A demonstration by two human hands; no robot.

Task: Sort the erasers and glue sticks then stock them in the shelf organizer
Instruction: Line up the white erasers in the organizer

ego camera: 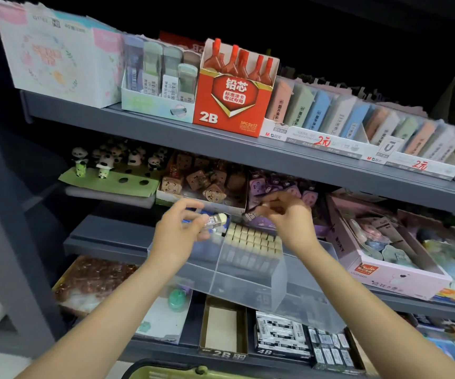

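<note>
Left hand raised over the clear plastic divided shelf organizer, fingers and thumb curled around a white eraser in a blue-and-white paper sleeve, bare end pointing right. Just below that eraser, packed upright in the organizer's rear right compartment, rows of cream-topped erasers in dark sleeves; a few blue-sleeved pieces in the compartment beside them, partly hidden by the left hand. Right hand held above the same rows, thumb and fingertips pinching a small dark-sleeved eraser, blurred, remaining fingers loosely bent. Both hands close together, not touching.

On the grey metal shelf above: a red cardboard box marked 2B holding red-capped lead tubes, a pale floral carton at far left, a white tray of pastel flat erasers with price tags to the right. Behind the hands, panda figurines on a green card and brown wrapped novelty erasers. Below the organizer, open cardboard box labelled 2B and black-and-white 4B eraser packs.
</note>
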